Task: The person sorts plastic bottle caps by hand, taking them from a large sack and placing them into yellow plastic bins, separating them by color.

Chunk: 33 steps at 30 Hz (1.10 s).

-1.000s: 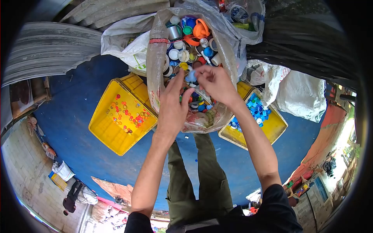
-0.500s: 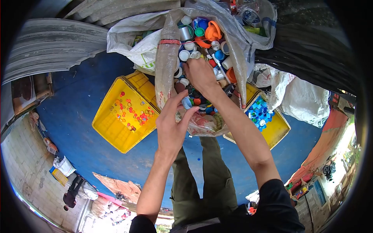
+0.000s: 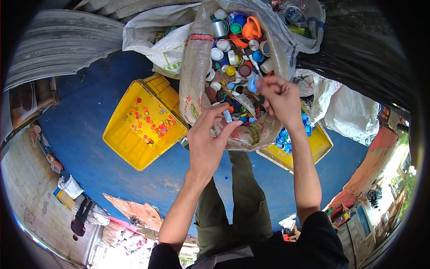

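My left hand (image 3: 209, 136) pinches a small light blue cap (image 3: 227, 116) between thumb and fingertips, over the near edge of the open sack (image 3: 191, 76). To its right, my right hand (image 3: 282, 99) has its fingers closed on a blue cap (image 3: 252, 84), slightly blurred, above the right side of the sack. Inside the sack lie many mixed caps and lids, among them an orange lid (image 3: 251, 28), a silver tin (image 3: 220, 28) and a yellow cap (image 3: 230, 70).
A yellow crate (image 3: 130, 154) with red and orange caps stands on the left. On the right, another yellow crate (image 3: 320, 145) holds blue caps (image 3: 284, 141). White sacks (image 3: 351, 117) lie farther right. A person (image 3: 80, 218) is at the lower left.
My right hand has come out of the caps toward the right, now with a blue cap in its fingers. My left hand has shifted slightly right, still with its light blue cap.
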Tool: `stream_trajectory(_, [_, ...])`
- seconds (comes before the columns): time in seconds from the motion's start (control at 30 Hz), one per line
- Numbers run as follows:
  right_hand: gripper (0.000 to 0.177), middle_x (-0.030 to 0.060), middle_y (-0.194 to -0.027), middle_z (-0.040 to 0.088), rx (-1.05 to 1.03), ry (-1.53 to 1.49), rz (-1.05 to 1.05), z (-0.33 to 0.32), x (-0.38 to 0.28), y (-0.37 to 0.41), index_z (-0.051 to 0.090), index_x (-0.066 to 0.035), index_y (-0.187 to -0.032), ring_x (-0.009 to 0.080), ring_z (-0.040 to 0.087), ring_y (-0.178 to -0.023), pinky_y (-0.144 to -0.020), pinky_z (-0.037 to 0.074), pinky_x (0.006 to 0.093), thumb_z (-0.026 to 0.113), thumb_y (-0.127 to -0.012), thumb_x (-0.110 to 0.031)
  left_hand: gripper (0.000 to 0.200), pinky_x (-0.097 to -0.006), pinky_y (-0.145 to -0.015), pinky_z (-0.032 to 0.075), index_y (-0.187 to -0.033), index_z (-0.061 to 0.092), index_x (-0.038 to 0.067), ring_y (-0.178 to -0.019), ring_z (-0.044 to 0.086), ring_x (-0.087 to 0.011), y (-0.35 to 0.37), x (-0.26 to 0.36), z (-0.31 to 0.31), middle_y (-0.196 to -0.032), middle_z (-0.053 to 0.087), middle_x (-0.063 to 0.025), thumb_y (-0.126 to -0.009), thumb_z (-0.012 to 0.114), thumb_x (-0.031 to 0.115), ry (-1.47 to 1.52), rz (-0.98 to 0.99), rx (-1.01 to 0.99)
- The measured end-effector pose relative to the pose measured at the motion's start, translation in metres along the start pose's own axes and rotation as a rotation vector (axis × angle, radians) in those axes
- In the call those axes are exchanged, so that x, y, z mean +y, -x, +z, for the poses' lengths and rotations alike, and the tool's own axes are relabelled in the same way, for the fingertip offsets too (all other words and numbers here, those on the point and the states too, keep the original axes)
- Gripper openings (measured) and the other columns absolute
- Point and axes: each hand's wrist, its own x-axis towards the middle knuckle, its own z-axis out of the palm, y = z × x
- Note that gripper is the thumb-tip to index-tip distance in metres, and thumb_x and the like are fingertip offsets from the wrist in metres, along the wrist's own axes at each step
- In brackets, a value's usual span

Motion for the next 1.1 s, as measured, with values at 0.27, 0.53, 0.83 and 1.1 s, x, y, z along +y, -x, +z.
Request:
stream_trajectory(0.27, [0.022,0.0012,-0.067,0.066,-0.387,-0.294,0.259,0.008,0.022,0.038,0.074,0.001,-0.115,0.0036,0.05,-0.048,-0.043,0.033,0.0223,0.077,-0.098,-0.014,0.047,-0.0326,-0.091,0.058,-0.125,0.075,-0.001,-0.103,0.072,-0.0199,0.007,-0.005,0.011,-0.119,0.076,-0.015,-0.08,0.09,0.005,0.039,0.105,-0.087])
stream_trajectory(0.53, [0.028,0.001,-0.075,0.069,-0.399,-0.224,0.273,0.015,0.018,0.035,0.072,-0.001,-0.124,0.0041,0.057,-0.057,-0.05,0.042,0.0227,0.07,-0.106,-0.023,0.041,-0.0304,-0.092,0.059,-0.124,0.074,-0.004,-0.108,0.07,-0.0172,0.014,-0.019,-0.001,-0.127,0.069,-0.0131,-0.085,0.086,-0.003,0.178,0.012,-0.086])
stream_trajectory(0.83, [0.032,0.003,-0.1,0.074,-0.344,-0.423,0.086,0.052,0.051,0.125,0.069,0.002,-0.132,0.0072,0.068,-0.089,-0.08,0.057,0.0258,0.072,-0.104,-0.012,0.039,-0.0318,-0.093,0.062,-0.123,0.073,-0.004,-0.112,0.07,-0.019,0.077,-0.014,-0.031,-0.126,0.07,-0.0141,-0.086,0.085,-0.004,0.229,-0.036,-0.159])
stream_trajectory(1.1, [0.033,0.0036,-0.11,0.075,-0.35,-0.452,0.2,0.083,0.069,0.284,0.07,0.003,-0.131,0.0083,0.068,-0.093,-0.085,0.056,0.0259,0.076,-0.101,-0.011,0.037,-0.0344,-0.092,0.062,-0.124,0.075,0.002,-0.106,0.075,-0.0242,0.204,0.012,-0.101,-0.124,0.073,-0.0131,-0.088,0.084,0.004,0.175,0.024,-0.292])
